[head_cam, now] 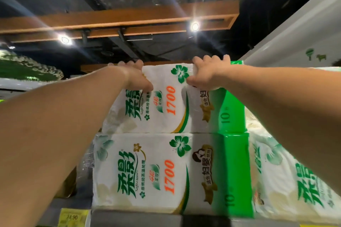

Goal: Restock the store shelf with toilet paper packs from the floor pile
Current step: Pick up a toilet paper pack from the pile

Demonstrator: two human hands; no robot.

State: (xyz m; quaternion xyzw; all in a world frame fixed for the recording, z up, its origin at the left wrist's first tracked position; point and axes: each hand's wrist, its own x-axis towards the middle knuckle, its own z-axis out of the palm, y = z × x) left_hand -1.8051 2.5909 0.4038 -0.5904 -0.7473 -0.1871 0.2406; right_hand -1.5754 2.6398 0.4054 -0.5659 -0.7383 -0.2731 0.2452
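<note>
Both arms up at the top of the stack. Left hand [135, 77] grips the upper toilet paper pack [166, 108] at its top left corner: fingers curled over the top edge, thumb pressed on the near face. Right hand [208, 73] does the same at the top right: fingers hooked over the top edge, thumb on the near face beside the green flower print. Both grips holding that pack, not loose. Upper pack sits directly on the lower pack [162, 173], same white-green wrap with orange "1700", faces roughly flush, upper one skewed slightly. Lower pack rests on the shelf [136, 217], near edge grey. Another pack [295, 175] of the same brand touches the stack on the right, turned at an angle. Yellow price tag [73, 217] on the shelf edge, lower left, reads 24.90. Above: wooden ceiling beam [120, 20] with two spotlights lit.
</note>
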